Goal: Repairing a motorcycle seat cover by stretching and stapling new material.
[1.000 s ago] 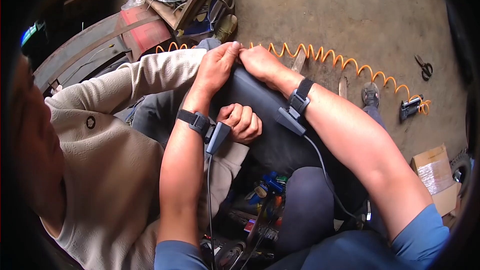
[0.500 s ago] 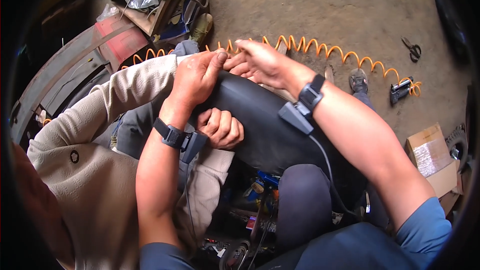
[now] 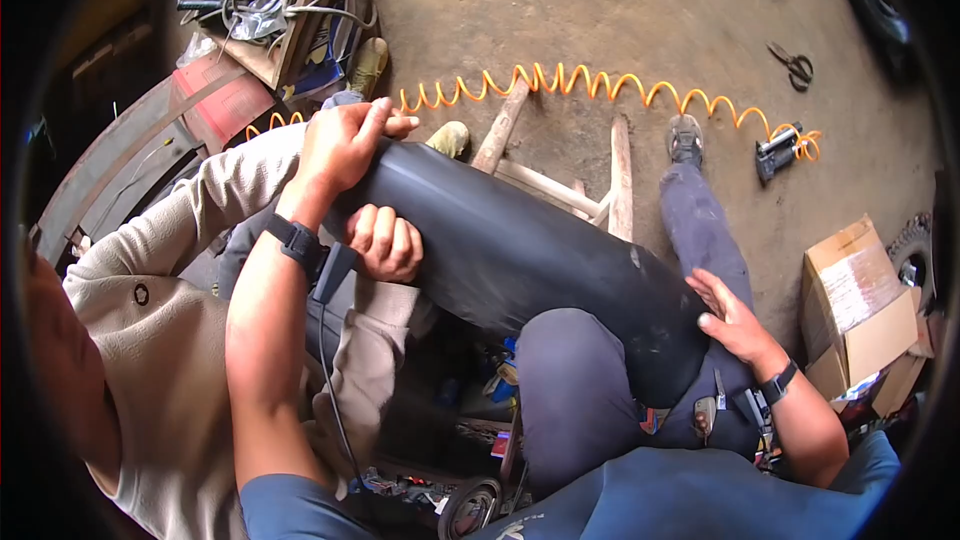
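A thick, smooth black rubber inner tube point(image 3: 520, 240) lies slantwise across my knees. My left hand point(image 3: 340, 148) is closed on its far left end. Just below that, a co-worker's fist point(image 3: 385, 243) in a beige fleece sleeve presses on the same end; the co-worker's other sleeve reaches up behind my left hand. At the tube's right end rests my right hand point(image 3: 738, 322), fingers apart and nearly flat against the rubber. Each of my wrists wears a black strap with a device. The underside of the tube is hidden.
Beyond the tube stands a wooden stool point(image 3: 612, 180). An orange coiled air hose point(image 3: 560, 80) crosses the floor to a black and silver air tool point(image 3: 775, 155). Scissors point(image 3: 795, 67), an open cardboard box point(image 3: 855, 285) and a wooden crate of cables point(image 3: 300, 10) lie around.
My right hand has left the far left end beside my left hand and come to the tube's right end. The left hand keeps its hold; the view has shifted.
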Motion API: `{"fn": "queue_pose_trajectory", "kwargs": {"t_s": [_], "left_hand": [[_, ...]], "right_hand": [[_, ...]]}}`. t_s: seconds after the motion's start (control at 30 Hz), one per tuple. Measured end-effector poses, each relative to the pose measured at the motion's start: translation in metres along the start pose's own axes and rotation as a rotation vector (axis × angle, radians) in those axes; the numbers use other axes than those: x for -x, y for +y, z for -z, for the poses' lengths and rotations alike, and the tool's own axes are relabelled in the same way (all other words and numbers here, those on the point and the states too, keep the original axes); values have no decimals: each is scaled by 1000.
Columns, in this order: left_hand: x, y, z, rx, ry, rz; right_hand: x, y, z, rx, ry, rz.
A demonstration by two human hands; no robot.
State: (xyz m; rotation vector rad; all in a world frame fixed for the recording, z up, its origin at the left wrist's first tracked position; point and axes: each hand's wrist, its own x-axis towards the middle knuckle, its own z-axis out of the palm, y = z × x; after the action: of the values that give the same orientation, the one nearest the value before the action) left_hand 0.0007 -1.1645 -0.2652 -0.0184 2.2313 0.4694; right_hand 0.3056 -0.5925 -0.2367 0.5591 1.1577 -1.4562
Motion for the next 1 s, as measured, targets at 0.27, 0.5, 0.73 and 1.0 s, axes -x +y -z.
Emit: {"fn": "queue_pose_trajectory", "kwargs": {"t_s": [0.27,0.5,0.73,1.0], "left_hand": [[2,-4,1,55,-37,-89],[0,-3,-3,-164,88,-39],[4,-14,-4,-122,97,-34],[5,-17,-4,-93,94,-22]], "right_hand": [[-75,-96,-38,855,340,576],[-195,-196,-228,873,168,1012],[-223,-206,-247,882,241,912],[-289,-239,-221,513,-115,692]]}}
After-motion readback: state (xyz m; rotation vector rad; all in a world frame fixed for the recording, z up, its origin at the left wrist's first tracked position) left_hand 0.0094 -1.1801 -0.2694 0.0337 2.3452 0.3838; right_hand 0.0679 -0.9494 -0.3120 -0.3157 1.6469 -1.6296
